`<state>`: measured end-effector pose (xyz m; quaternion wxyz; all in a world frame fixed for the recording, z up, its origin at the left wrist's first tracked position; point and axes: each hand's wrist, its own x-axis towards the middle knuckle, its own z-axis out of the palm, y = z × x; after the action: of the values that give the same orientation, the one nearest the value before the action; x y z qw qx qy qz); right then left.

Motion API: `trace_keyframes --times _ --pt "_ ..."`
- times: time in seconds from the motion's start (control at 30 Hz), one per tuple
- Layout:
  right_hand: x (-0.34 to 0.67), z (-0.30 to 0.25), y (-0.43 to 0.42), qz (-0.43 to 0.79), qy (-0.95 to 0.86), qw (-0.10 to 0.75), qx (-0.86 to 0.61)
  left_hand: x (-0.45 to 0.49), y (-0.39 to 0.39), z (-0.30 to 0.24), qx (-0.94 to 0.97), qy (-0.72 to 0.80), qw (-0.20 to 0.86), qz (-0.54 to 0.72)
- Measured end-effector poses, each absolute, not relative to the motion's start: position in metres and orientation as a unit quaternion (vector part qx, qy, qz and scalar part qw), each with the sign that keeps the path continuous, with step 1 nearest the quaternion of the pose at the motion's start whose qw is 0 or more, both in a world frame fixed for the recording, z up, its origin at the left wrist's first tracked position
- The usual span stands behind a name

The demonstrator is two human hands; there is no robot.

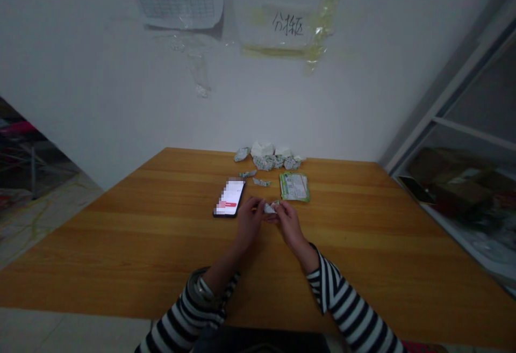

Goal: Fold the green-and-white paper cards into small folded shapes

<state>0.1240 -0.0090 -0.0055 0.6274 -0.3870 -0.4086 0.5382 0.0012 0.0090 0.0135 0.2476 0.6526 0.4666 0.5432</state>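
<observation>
Both of my hands meet over the middle of the table, fingers pinched round a small crumpled white wrapper [269,209] with some green print. My left hand [250,216] grips its left side, and my right hand [288,220] has the other side. What the wrapper contains, if anything, cannot be made out. Just left of my left hand lies a phone [230,197] with its screen lit. Beyond my right hand rests a flat green-and-white packet [294,187]. Two torn wrapper strips [262,182] lie between the phone and the packet.
Crumpled wrappers and white tissue-like wads [266,155] are heaped at the table's back edge, against the wall [290,111]. The wooden table [141,245] carries everything. To the right, boxes [455,181] stand on a low shelf beside a framed panel.
</observation>
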Motion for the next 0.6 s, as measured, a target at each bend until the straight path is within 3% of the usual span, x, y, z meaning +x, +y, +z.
trace_keyframes --times 0.33,0.6 --pt "0.133 -0.007 -0.006 0.526 -0.41 0.639 -0.383 0.004 0.008 0.013 0.661 0.378 0.418 0.495" --pt "0.163 0.001 -0.002 0.506 -0.543 0.522 -0.419 -0.005 0.016 0.007 0.674 0.38 0.432 0.464"
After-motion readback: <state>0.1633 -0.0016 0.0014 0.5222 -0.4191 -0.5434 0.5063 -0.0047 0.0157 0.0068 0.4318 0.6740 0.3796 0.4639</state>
